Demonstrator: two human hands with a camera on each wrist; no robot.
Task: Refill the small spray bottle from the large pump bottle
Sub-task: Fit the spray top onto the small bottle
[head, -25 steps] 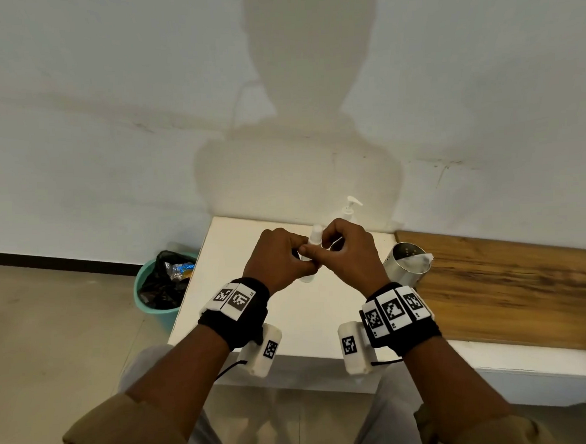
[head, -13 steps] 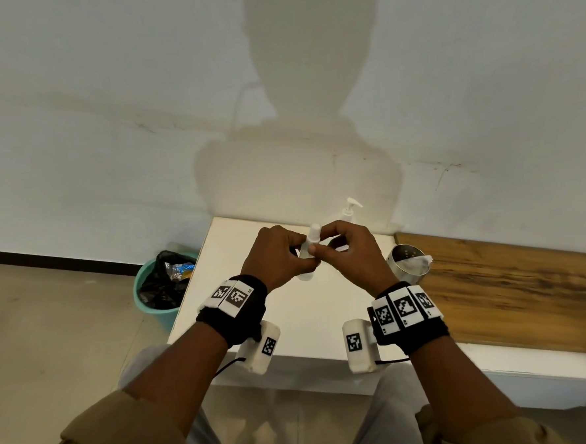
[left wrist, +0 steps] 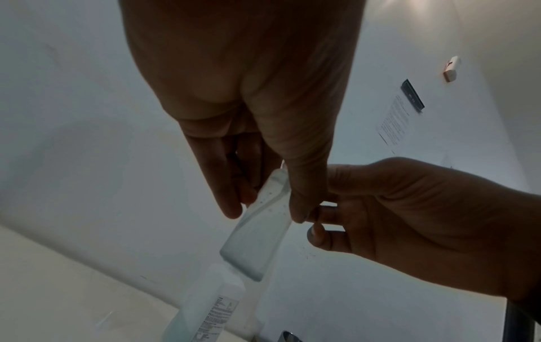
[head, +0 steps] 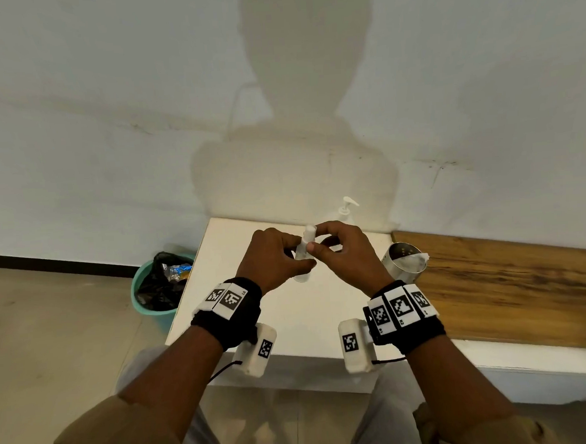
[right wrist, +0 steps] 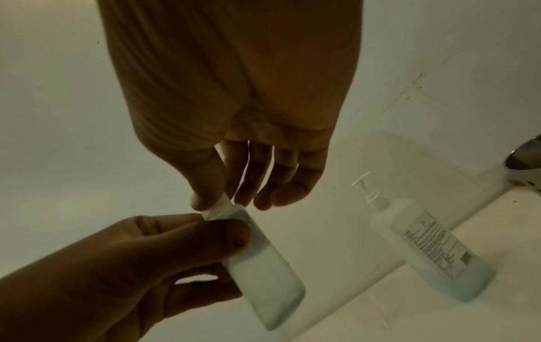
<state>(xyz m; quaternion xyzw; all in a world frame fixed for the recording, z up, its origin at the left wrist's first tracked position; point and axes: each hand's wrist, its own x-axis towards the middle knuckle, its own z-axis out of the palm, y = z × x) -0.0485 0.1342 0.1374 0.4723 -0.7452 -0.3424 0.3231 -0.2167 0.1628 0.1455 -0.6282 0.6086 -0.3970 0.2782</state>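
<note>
Now the left hand [head: 273, 257] grips the spray bottle [head: 302, 255] above the bench [head: 290, 318], right hand [head: 341, 253] pinching its cap: likely unscrewing. Next it must lift the top clear. The bottle is translucent, partly filled; the pump bottle [right wrist: 424, 245] stands behind, untouched.

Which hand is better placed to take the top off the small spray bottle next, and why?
Probably the right hand: its fingertips already pinch the top of the small spray bottle, while the left hand grips the body.
</note>
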